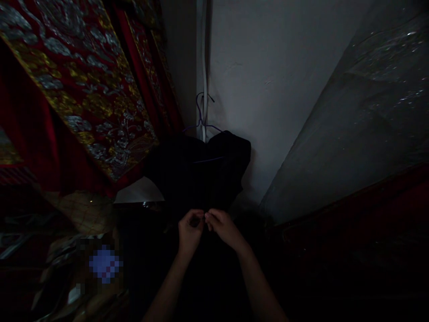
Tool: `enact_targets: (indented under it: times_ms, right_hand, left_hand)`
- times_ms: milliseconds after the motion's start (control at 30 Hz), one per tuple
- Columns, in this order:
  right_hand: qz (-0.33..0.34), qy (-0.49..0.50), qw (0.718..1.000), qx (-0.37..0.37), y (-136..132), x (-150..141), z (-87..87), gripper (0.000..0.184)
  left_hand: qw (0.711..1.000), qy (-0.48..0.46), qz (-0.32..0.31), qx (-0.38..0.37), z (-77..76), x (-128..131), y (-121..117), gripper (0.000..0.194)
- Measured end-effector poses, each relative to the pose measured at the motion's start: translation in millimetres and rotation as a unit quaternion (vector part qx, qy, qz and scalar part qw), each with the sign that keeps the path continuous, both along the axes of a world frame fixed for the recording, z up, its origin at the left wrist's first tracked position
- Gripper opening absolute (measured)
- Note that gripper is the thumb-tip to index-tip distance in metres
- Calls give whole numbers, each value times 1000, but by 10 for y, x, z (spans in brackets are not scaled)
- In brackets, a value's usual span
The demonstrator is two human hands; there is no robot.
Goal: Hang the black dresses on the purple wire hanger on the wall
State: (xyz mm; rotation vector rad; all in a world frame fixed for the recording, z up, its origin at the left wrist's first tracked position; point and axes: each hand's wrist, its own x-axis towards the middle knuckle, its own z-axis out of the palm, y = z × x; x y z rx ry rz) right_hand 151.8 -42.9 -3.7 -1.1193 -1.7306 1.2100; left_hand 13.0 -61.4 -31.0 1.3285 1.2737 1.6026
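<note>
A dark garment point(221, 179) hangs on a thin purple hanger point(200, 107) in front of the wall. Its details are lost in the dim light. At the middle of its front, my left hand point(191, 228) and my right hand point(219, 223) meet, fingertips almost touching. Both hands have thumb and fingers pinched together on the garment's front. Whatever small part lies between the fingertips is too dark to make out.
To the left hang red cloths point(100, 89) with gold and silver embroidery. A pale wall point(261, 67) with a vertical white pipe or cable point(203, 49) stands behind. Shiny clear plastic sheeting point(368, 103) covers the right side. Cluttered items lie at lower left, partly blurred.
</note>
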Motion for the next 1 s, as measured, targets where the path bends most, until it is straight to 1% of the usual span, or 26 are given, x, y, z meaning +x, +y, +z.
enact_targets:
  times_ms: [67, 100, 167, 233, 333, 367, 400, 433, 467, 500, 533, 567, 633, 667, 700, 733, 767, 800, 833, 900, 933, 1000]
  right_hand:
    - [2, 57, 995, -82, 57, -14, 110, 40]
    - [-8, 87, 989, -119, 114, -31, 209, 39]
    - [-46, 151, 975, -154, 285, -81, 504, 34]
    - [-81, 218, 965, -124, 501, -144, 904, 29]
    - [-108, 284, 951, -53, 752, -234, 1521, 23]
    - [-112, 305, 945, -32, 784, -258, 1682, 21]
    - [-111, 321, 941, -12, 786, -278, 1807, 20]
    - [-108, 328, 938, 7, 761, -294, 1890, 20]
    - [-103, 329, 938, 27, 715, -306, 1935, 21]
    - [-98, 321, 941, 47, 658, -315, 1947, 23]
    - [-95, 307, 945, 64, 598, -320, 1933, 26]
    - [-93, 291, 949, 78, 543, -323, 1903, 28]
    - [-90, 260, 957, 92, 469, -316, 1840, 30]
    - [-88, 248, 960, 94, 453, -307, 1823, 31]
    - [-83, 239, 963, 96, 450, -293, 1819, 30]
    - [-78, 234, 964, 98, 459, -276, 1830, 30]
    - [-75, 231, 964, 106, 480, -256, 1850, 29]
    - [-75, 231, 963, 116, 512, -236, 1873, 28]
    - [-76, 230, 962, 129, 553, -216, 1890, 28]
    - [-82, 216, 961, 154, 657, -185, 1870, 27]
    - [-85, 200, 963, 160, 711, -177, 1820, 27]
    - [-91, 160, 972, 144, 797, -174, 1638, 27]
  left_hand:
    - [1000, 7, 1, -2, 6, -4, 11, 11]
    - [1000, 18, 1, 1, 13, -5, 20, 11]
    - [999, 44, 4, 9, 24, -11, 57, 13]
    - [998, 64, 11, 16, 17, -34, 125, 15]
    - [995, 95, 9, 30, -18, -115, 287, 17]
    - [993, 114, 3, 34, -16, -151, 349, 18]
    - [990, 138, -5, 35, 6, -187, 409, 20]
    - [985, 166, -18, 33, 59, -223, 462, 22]
    - [980, 193, -32, 31, 149, -254, 506, 24]
    - [975, 215, -43, 34, 281, -279, 539, 27]
    - [971, 230, -50, 48, 455, -298, 559, 30]
    - [968, 236, -48, 75, 665, -309, 570, 35]
    - [956, 225, -11, 185, 1150, -315, 579, 47]
    - [945, 221, 16, 241, 1393, -310, 587, 48]
    - [931, 229, 36, 282, 1618, -303, 604, 44]
    - [916, 251, 40, 310, 1810, -291, 628, 37]
    - [901, 280, 37, 329, 1964, -276, 659, 26]
    - [888, 306, 35, 342, 2079, -258, 693, 18]
    - [876, 329, 33, 352, 2158, -237, 723, 13]
    - [858, 354, 44, 369, 2243, -204, 760, 13]
    - [853, 355, 58, 379, 2267, -203, 765, 14]
    - [853, 327, 107, 392, 2310, -262, 765, 15]
